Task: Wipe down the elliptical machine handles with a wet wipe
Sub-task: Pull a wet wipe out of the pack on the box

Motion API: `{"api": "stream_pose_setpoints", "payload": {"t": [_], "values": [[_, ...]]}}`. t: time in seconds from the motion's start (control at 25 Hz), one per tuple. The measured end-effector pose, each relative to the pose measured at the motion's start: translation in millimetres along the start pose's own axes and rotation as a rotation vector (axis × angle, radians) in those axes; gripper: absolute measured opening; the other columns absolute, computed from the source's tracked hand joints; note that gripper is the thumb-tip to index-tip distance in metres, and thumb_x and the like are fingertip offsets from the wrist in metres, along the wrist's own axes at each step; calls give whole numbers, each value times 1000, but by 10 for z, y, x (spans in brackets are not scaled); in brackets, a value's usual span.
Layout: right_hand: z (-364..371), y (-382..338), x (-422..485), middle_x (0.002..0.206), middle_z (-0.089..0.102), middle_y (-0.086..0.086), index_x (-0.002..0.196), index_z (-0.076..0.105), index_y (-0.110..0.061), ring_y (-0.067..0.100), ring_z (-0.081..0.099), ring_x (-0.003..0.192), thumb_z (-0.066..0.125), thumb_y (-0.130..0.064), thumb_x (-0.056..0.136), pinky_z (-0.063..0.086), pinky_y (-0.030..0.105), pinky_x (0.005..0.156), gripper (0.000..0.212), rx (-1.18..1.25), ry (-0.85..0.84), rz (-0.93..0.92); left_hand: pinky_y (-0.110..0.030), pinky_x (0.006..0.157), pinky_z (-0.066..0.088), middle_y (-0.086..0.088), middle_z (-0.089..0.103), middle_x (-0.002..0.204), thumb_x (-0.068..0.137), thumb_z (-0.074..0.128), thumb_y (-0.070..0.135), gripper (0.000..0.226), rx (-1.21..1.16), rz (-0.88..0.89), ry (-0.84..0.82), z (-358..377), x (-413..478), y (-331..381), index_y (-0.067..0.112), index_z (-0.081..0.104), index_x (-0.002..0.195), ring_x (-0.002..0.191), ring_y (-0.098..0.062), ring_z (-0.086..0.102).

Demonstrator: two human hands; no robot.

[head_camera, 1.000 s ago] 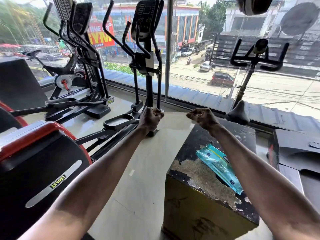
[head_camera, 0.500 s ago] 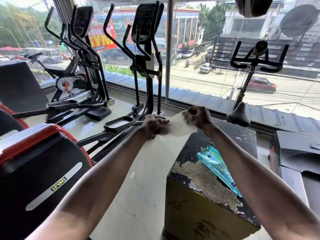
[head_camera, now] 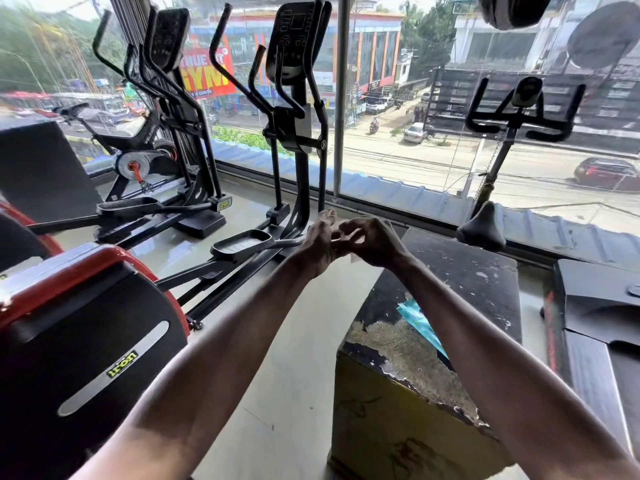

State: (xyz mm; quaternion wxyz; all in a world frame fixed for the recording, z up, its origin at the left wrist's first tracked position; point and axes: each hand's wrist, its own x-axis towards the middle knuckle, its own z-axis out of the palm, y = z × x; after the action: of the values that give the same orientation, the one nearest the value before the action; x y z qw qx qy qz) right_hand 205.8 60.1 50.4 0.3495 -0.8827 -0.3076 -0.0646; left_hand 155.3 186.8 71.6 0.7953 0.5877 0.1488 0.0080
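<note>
My left hand (head_camera: 317, 244) and my right hand (head_camera: 375, 242) meet in front of me, above the floor beside the black-topped box. Between them they pinch a white wet wipe (head_camera: 353, 259), folded up and almost wholly hidden by the fingers; only a small pale edge shows. The nearer black elliptical machine (head_camera: 298, 133) stands just beyond my hands, by the window. Its long curved handles (head_camera: 221, 69) rise on either side of the console, well above my hands and untouched. A blue wet-wipe pack (head_camera: 415, 320) lies on the box top, partly hidden by my right forearm.
A second elliptical (head_camera: 173, 98) and a spin bike (head_camera: 138, 157) stand at the left. Another bike's saddle (head_camera: 481, 226) and handlebars (head_camera: 519, 123) are at the right. The worn box (head_camera: 398, 393) stands at the lower right, a red-and-black flywheel housing (head_camera: 79, 323) at the lower left.
A second ago my hands were apart with the wipe stretched between them. They have come together, and the wipe is now folded up between the fingers.
</note>
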Motion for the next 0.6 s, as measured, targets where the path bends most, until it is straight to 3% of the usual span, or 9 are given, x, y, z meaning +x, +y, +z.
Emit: {"api": "stream_pose_setpoints", "payload": {"t": [0.12,0.24,0.36,0.48,0.6], "values": [[-13,-15,-21,88,76,-6,95,76,-19,6,73,81,82,-32,79,49,15,71,22,59,66,21,-32,58,50,-10,54,79,107,36,37,35,-13,-53,-21,-47,-4,37,13,49,129,61,-21,57],[-10,-18,-2,87,77,-4,89,78,-19,6,71,80,76,-17,82,47,11,70,7,125,139,91,-39,70,54,-11,57,89,104,36,21,28,17,-41,-3,-101,6,85,21,48,129,71,-23,60],[-33,25,16,81,75,-5,81,74,-24,9,67,75,78,-17,84,56,29,74,8,408,71,193,-33,66,58,-10,58,96,99,34,3,32,91,-16,-4,-169,12,123,18,49,123,77,-20,61],[-73,-16,-38,73,69,-4,83,68,-16,10,64,67,66,1,90,55,25,60,18,855,-8,288,-30,65,61,-11,60,106,102,38,-1,34,225,21,-46,-252,35,112,11,50,131,81,-18,63],[-72,-4,-42,73,68,-1,81,67,-13,14,62,66,58,6,89,53,26,58,22,1006,-82,313,-32,66,64,-10,63,96,97,43,-9,39,146,7,-150,-325,42,123,10,57,128,81,-19,63]]}}
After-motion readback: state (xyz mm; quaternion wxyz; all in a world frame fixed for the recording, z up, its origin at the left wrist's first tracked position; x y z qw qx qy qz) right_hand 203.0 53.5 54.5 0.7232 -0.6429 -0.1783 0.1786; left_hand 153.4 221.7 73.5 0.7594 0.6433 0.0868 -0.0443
